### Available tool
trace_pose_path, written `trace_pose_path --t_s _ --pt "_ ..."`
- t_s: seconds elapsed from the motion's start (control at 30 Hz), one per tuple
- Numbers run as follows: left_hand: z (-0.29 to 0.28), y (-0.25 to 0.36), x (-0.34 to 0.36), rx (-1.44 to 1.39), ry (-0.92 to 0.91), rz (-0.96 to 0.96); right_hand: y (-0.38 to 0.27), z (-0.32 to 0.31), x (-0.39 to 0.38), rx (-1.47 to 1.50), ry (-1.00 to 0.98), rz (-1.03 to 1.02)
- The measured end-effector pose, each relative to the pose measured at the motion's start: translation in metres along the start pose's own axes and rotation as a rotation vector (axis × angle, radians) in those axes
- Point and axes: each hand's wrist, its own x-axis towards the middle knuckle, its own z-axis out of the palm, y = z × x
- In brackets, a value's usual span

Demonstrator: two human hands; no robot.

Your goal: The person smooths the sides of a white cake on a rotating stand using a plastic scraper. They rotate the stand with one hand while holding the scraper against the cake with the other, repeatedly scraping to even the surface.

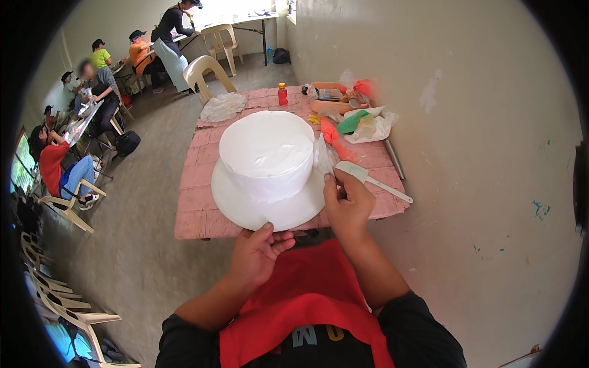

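Round white-frosted cake (pixel 267 156) on a white disc-shaped board (pixel 233 203), mid pink-covered worktop (pixel 195 199); right hand (pixel 351 201) pinches a translucent flat scraper (pixel 323 159) — best kept upright, lightly flush; left hand's (pixel 257 250) fingers half-curled at the board's near rim — grip unclear.

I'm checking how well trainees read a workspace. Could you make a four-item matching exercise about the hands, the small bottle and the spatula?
Column one
1. Left hand
2. Right hand
3. Small bottle
4. Spatula

Column two
A. Pinching a thin scraper beside the white cake
B. White, lying on the pink table
C. At the round base's near rim
D. Red, standing beyond the cake

Pairs: 1-C, 2-A, 3-D, 4-B
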Motion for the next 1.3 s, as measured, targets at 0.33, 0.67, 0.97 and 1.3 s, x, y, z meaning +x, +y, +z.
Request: trace_pose_path --t_s 0.33,0.67,0.97,1.3 --pt "0.018 -0.009 0.002 -0.022 -0.03 -0.048 -0.011 -0.008 -0.011 0.001 -0.013 -0.016" --pt "0.028 -0.021 0.005 0.006 -0.054 -0.081 -0.02 -0.023 -0.024 -0.058 0.008 -0.084" --pt "-0.019 -0.002 0.001 0.099 -0.01 0.044 -0.006 -0.032 0.013 0.142 0.083 0.251" --pt "-0.018 0.031 0.006 0.032 0.15 0.192 0.003 -0.013 0.029 0.119 0.02 0.231"
